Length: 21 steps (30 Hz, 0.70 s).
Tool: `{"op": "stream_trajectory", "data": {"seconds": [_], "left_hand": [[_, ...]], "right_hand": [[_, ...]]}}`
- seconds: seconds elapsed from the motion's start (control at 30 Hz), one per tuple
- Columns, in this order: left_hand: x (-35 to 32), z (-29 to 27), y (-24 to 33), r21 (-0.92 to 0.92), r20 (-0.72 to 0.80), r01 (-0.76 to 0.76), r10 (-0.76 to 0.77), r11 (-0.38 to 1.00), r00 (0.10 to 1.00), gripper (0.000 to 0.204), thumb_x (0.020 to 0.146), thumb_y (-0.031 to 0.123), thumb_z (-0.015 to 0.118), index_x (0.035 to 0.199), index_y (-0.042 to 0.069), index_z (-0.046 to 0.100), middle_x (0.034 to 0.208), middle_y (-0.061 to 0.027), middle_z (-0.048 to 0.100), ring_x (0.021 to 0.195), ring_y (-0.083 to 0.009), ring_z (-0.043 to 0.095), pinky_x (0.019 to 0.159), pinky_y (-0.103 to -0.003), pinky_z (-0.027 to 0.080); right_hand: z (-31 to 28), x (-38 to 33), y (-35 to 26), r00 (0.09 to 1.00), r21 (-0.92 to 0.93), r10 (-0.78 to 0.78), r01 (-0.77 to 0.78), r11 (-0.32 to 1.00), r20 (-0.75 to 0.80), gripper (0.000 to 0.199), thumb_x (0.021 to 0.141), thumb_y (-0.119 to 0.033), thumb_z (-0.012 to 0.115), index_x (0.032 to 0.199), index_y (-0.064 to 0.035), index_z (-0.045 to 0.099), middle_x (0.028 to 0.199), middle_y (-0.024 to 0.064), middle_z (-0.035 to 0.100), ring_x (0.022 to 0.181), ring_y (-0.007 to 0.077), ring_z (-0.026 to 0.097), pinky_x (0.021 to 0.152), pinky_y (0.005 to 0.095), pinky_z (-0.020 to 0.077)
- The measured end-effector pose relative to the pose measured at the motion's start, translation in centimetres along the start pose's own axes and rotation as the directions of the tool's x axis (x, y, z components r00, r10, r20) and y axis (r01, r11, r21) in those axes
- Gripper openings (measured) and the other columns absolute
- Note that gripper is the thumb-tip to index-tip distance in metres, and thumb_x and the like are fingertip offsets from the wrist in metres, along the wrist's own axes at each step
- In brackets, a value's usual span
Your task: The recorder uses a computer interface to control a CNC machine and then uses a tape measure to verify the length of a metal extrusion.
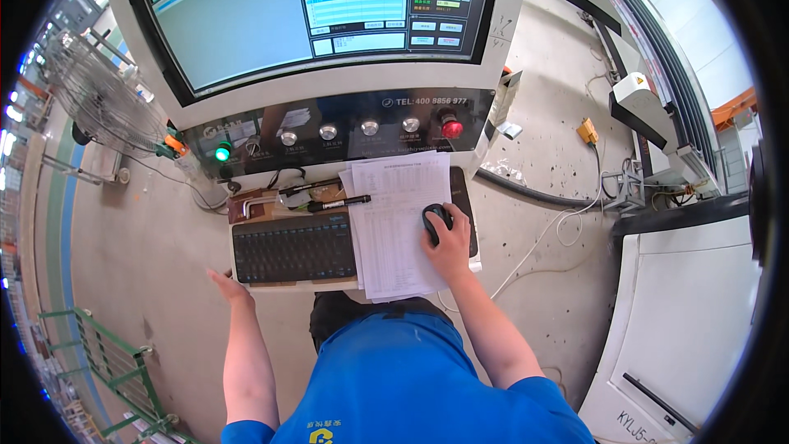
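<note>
My right hand (449,248) is wrapped over a black computer mouse (436,222), which lies on a stack of printed sheets (390,230). Left of the sheets, a black keyboard (293,248) rests on the console's shelf. My left hand (228,288) is beside the shelf's left front corner, fingers stretched out and holding nothing visible; whether it touches the edge I cannot tell. Behind the keyboard lie a black marker pen (339,203), a hex key (253,204) and some small items. One end of the marker overlaps the sheets.
Above the shelf stands a lit monitor (320,16) over a panel (329,129) with several knobs, a green lamp (223,151) and a red emergency button (451,126). A fan (99,90) stands left, a green rack (115,362) lower left. Cables (567,215) and a white cabinet (682,312) are right.
</note>
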<state>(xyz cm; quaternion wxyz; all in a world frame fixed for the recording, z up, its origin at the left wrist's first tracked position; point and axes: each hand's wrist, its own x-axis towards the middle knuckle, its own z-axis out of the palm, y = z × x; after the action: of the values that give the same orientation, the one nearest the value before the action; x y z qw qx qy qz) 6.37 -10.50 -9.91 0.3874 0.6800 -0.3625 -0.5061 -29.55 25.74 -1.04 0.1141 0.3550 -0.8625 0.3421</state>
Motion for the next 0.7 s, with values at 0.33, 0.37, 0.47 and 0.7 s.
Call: {"op": "stream_trajectory", "data": {"seconds": [0.33,0.37,0.47,0.7], "left_hand": [[-0.5,0.3,0.4,0.046,-0.049,0.001,0.001,0.999,0.999,0.095,0.099,0.076,0.026,0.124,-0.01,0.06,0.134,-0.0209,0.058,0.126,-0.0287,0.05,0.112,-0.039,0.035],[-0.6,0.3,0.4,0.052,-0.055,-0.001,0.004,0.999,0.998,0.095,0.099,0.076,0.026,0.122,-0.01,0.061,0.133,-0.0211,0.059,0.125,-0.029,0.051,0.112,-0.039,0.035],[-0.6,0.3,0.4,0.058,-0.063,-0.008,0.011,0.998,0.998,0.095,0.099,0.075,0.026,0.12,-0.009,0.063,0.131,-0.0214,0.06,0.124,-0.0294,0.052,0.111,-0.039,0.036],[-0.5,0.5,0.5,0.094,-0.079,0.001,0.006,0.996,0.997,0.095,0.099,0.075,0.025,0.12,-0.009,0.064,0.132,-0.0217,0.06,0.126,-0.0299,0.05,0.113,-0.04,0.034]], "right_hand": [[0.0,-0.1,-0.1,0.999,0.012,0.029,-0.03,0.999,0.015,0.041,0.075,-0.01,0.076,0.115,-0.013,0.069,0.132,0.0172,0.053,0.119,0.0389,0.051,0.101,0.048,0.0444],[0.0,-0.1,-0.1,1.0,0.014,0.028,-0.028,1.0,0.014,0.041,0.075,-0.01,0.076,0.115,-0.013,0.069,0.132,0.0172,0.053,0.119,0.0389,0.051,0.101,0.048,0.0444],[-0.1,0.0,-0.3,1.0,0.021,0.024,-0.024,0.999,0.015,0.041,0.076,-0.01,0.076,0.116,-0.013,0.069,0.132,0.0172,0.052,0.119,0.0389,0.051,0.101,0.0482,0.0441],[0.0,0.1,-0.1,1.0,0.0,0.006,-0.006,1.0,-0.004,0.042,0.075,-0.012,0.075,0.116,-0.0143,0.068,0.131,0.0176,0.052,0.118,0.039,0.051,0.1,0.0486,0.0438]]}}
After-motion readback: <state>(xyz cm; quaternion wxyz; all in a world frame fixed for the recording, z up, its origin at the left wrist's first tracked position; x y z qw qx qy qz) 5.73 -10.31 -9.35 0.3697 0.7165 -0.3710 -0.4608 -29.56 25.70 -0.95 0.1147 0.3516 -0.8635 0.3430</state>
